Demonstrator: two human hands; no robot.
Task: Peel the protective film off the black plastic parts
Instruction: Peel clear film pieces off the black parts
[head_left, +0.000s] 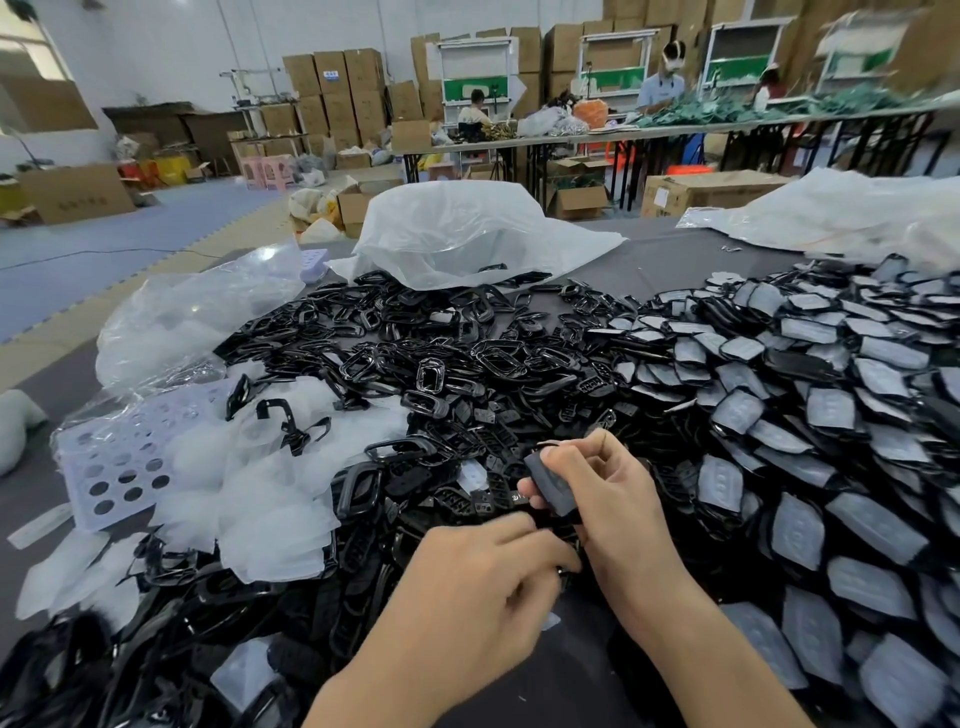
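Pinched just right of centre, low in the frame: black plastic part (553, 486), greyish face up, clamped between thumb and curled fingers of right hand (605, 501). Directly below, left hand (483, 587), fingers curled in toward the part's lower edge; impossible to tell whether gripping anything there. Spread beneath and behind both hands, heap of bare black frames (441, 353). Across the right side, pile of film-covered parts (779, 415). At lower left, mound of loose film (270, 499) beside a perforated lilac sheet (111, 462). At upper centre, white plastic bag (457, 234) on the dark table (665, 265).
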